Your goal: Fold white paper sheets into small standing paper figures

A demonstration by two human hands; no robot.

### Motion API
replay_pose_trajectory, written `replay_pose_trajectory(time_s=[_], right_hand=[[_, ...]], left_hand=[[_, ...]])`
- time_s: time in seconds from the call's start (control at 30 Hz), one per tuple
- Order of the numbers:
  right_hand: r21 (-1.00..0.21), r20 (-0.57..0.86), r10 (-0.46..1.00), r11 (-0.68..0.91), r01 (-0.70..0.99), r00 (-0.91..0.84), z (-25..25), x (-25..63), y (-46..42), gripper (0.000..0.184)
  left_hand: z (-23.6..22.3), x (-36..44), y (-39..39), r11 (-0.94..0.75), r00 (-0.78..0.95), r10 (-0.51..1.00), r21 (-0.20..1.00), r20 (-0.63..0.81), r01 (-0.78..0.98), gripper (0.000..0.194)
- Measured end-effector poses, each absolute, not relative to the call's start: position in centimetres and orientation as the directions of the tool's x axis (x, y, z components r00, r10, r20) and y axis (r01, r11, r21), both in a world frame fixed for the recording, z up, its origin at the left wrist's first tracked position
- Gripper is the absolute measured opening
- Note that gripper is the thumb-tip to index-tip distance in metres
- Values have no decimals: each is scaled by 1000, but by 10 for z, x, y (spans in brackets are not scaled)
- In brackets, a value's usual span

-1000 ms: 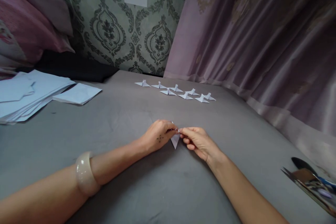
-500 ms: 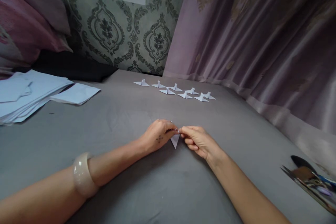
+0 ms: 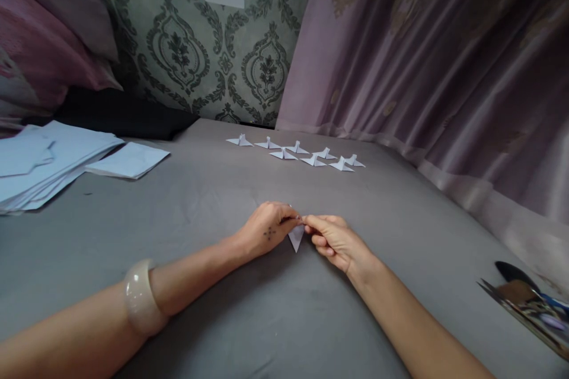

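Note:
Between my hands is a small piece of folded white paper (image 3: 296, 239), one pointed wing-like flap hanging toward me. My left hand (image 3: 272, 226) pinches it from the left, thumb and fingers pressed together. From the right, my right hand (image 3: 333, 237) grips its upper edge between thumb and forefinger, the other fingers curled. The fingertips of both hands almost meet and hide most of the paper. Farther back stand several folded paper birds (image 3: 313, 160), white with spread wings, in two loose rows.
On the left lie a stack of white sheets (image 3: 66, 154) and a smaller paper pile (image 3: 128, 160), with a dark cloth (image 3: 124, 112) behind. Scissors and other small tools (image 3: 524, 302) rest at the right edge. A pink curtain (image 3: 400, 71) hangs along the right side of the grey surface (image 3: 200, 331).
My right forefinger has straightened slightly along the top of the folded paper. Both hands otherwise keep their place and hold; the birds have not moved.

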State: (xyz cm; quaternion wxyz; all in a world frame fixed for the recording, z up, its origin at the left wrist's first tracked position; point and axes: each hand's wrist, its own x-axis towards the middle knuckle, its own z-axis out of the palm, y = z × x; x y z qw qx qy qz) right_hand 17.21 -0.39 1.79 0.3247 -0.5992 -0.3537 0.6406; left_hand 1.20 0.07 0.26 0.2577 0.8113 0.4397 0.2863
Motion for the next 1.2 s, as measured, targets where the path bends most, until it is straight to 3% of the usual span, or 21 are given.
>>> replay_pose_trajectory(time_s=[0.47,0.87,1.2], right_hand=[[-797,-604,777,-597,95,-179,27,181,1,11],[-821,-571,800,-552,149,-186,28,182,-1,14],[-832,-554,822,-544,106,-134,22,190,0,14]], left_hand=[[-3,11,0,-547,477,829,604,293,580,20],[2,9,-1,-535,472,831,651,294,538,21],[4,9,2,-458,320,888,676,329,577,20]])
